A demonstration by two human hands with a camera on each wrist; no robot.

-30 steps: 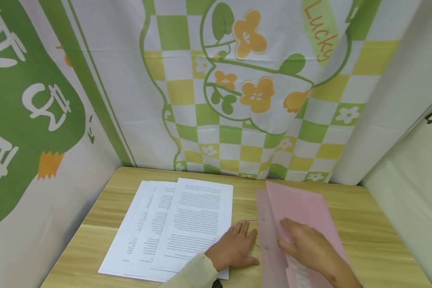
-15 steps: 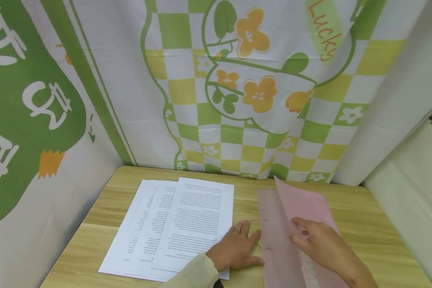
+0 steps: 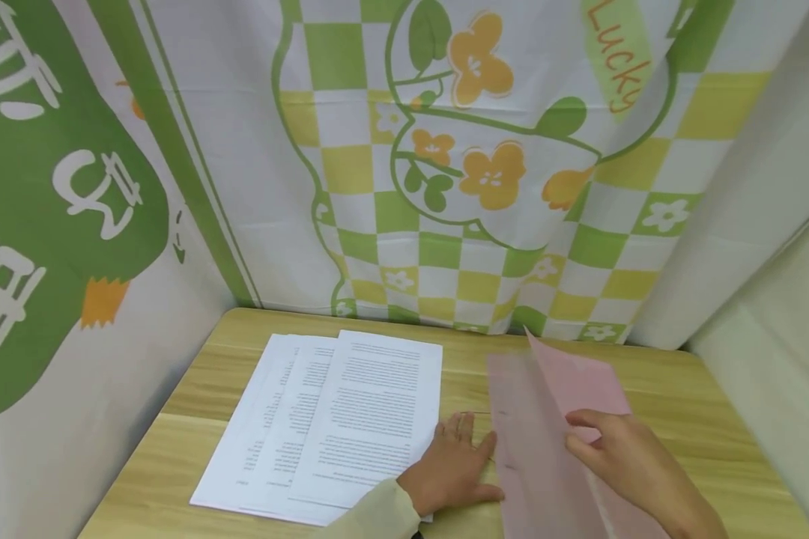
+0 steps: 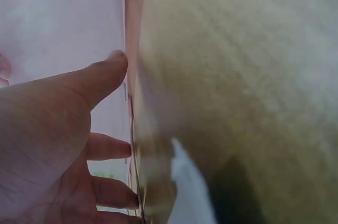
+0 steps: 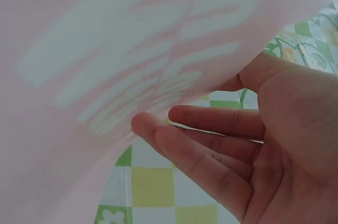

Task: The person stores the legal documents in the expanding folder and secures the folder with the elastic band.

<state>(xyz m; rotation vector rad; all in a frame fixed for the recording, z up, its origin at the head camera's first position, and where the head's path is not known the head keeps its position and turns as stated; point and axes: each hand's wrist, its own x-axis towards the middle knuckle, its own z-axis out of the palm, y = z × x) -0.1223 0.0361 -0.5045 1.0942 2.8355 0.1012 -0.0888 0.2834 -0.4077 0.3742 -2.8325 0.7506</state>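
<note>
A pink plastic folder point(image 3: 535, 442) lies on the right part of the table, its cover point(image 3: 580, 374) raised at an angle. My right hand point(image 3: 640, 460) pinches the cover's free edge between thumb and fingers. In the right wrist view the curved pink sheet point(image 5: 68, 39) fills the upper left, with the fingers point(image 5: 203, 166) beside its edge. My left hand point(image 3: 453, 464) rests palm down with fingers spread, between the folder and a stack of printed sheets point(image 3: 377, 419). Its thumb point(image 4: 108, 73) lies right at the folder's edge, next to a thin cord.
The printed sheets sit fanned in several overlapping piles left of the left hand. A wooden table point(image 3: 189, 389) carries everything. Behind it hangs a patterned curtain point(image 3: 404, 150), with pale cloth walls point(image 3: 775, 359) on both sides.
My right hand has moved right and lifted the folder's cover further, baring more of the pink inner part. The left hand has stayed in about the same place beside the folder.
</note>
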